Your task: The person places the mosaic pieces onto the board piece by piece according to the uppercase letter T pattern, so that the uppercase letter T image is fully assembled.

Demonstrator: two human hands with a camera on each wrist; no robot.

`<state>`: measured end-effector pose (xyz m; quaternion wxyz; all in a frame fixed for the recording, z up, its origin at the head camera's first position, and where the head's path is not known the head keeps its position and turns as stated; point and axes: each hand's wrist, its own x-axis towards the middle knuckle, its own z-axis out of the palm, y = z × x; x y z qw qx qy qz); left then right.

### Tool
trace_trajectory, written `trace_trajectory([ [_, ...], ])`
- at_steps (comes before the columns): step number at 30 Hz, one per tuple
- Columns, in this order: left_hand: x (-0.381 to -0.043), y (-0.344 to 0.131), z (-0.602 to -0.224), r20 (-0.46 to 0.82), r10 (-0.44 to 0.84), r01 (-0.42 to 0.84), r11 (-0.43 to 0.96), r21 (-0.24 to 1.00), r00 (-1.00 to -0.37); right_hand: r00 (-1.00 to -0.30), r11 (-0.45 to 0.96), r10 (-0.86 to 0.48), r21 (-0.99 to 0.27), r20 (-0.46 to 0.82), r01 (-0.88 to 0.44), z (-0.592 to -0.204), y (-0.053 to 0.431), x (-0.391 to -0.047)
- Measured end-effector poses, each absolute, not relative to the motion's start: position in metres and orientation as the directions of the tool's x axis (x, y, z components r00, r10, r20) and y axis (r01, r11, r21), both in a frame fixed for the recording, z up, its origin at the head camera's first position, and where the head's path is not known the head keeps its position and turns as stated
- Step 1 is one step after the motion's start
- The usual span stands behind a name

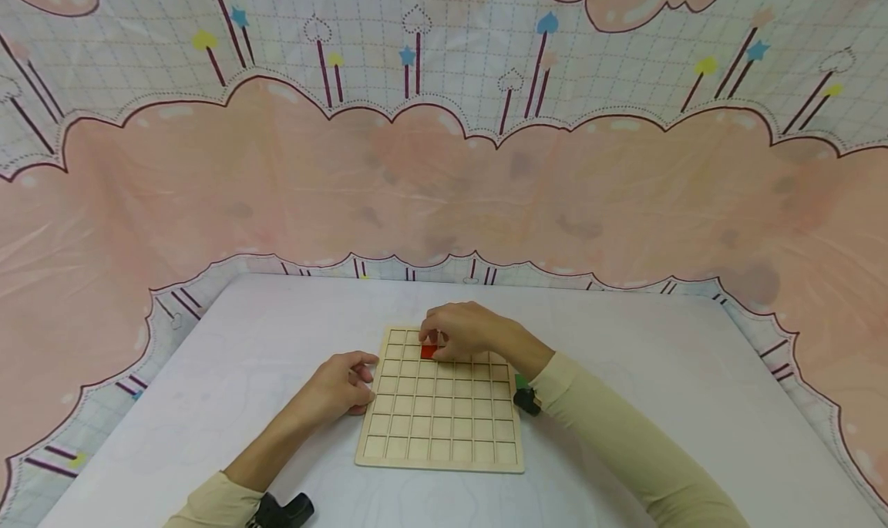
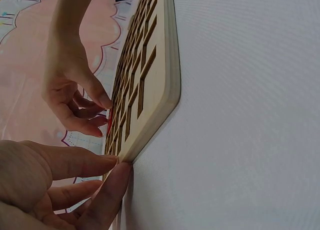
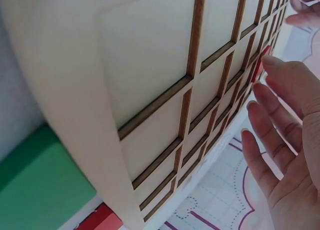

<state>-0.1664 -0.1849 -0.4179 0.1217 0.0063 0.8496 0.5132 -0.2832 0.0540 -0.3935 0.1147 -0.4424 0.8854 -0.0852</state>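
A light wooden grid board (image 1: 440, 428) with square recessed cells lies flat on the table. My left hand (image 1: 340, 385) is at its left side; in the left wrist view thumb and fingertip pinch the board's edge (image 2: 167, 80). Over the far rows is my right hand (image 1: 466, 331), its thumb and fingers holding a red square tile (image 1: 428, 351) at the grid, left of the board's middle. The right wrist view shows the thumb against the red tile (image 3: 261, 63), with the other fingers spread lower down.
Beside the board's right edge are a green block (image 3: 45, 185) and a red block (image 3: 100, 220), mostly hidden by the right arm in the head view. A white table (image 1: 229, 358) carries the board. Behind it hangs a pink and white patterned cloth (image 1: 430, 189).
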Motion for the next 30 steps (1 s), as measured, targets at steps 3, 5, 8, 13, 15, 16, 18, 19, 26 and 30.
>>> trace_trajectory([
  [3, -0.167, -0.185, -0.418, -0.198, 0.139, -0.109, 0.477, 0.872, -0.970, -0.586, 0.598, -0.800, -0.254, -0.130, -0.760, -0.394, 0.055, -0.283],
  [5, -0.167, -0.185, -0.419, -0.196, 0.141, -0.107, 0.476, 0.873, -0.970, -0.589, 0.601, -0.798, -0.261, -0.132, -0.756, -0.393, 0.057, -0.284],
  [8, -0.167, -0.185, -0.419, -0.196, 0.142, -0.107, 0.475, 0.873, -0.970, -0.595, 0.606, -0.793, -0.269, -0.129, -0.749, -0.393, 0.060, -0.284],
  [13, -0.167, -0.185, -0.418, -0.198, 0.141, -0.108, 0.476, 0.873, -0.970, -0.596, 0.597, -0.797, -0.290, -0.099, -0.748, -0.391, 0.068, -0.285],
  [15, -0.167, -0.185, -0.418, -0.198, 0.142, -0.109, 0.475, 0.873, -0.970, -0.593, 0.587, -0.800, -0.309, -0.085, -0.748, -0.390, 0.072, -0.285],
  [16, -0.167, -0.185, -0.418, -0.200, 0.140, -0.112, 0.474, 0.873, -0.970, -0.592, 0.582, -0.802, -0.320, -0.079, -0.747, -0.390, 0.074, -0.285],
  [18, -0.167, -0.185, -0.418, -0.203, 0.137, -0.116, 0.473, 0.873, -0.969, -0.589, 0.576, -0.804, -0.338, -0.073, -0.744, -0.389, 0.077, -0.285],
  [19, -0.167, -0.185, -0.418, -0.203, 0.138, -0.116, 0.473, 0.874, -0.970, -0.590, 0.574, -0.805, -0.347, -0.072, -0.742, -0.389, 0.079, -0.284],
  [26, -0.167, -0.185, -0.419, -0.198, 0.138, -0.112, 0.469, 0.876, -0.970, -0.612, 0.597, -0.786, -0.367, -0.089, -0.713, -0.385, 0.093, -0.282],
  [30, -0.167, -0.186, -0.420, -0.199, 0.137, -0.114, 0.465, 0.878, -0.970, -0.613, 0.595, -0.786, -0.372, -0.082, -0.713, -0.383, 0.101, -0.282],
])
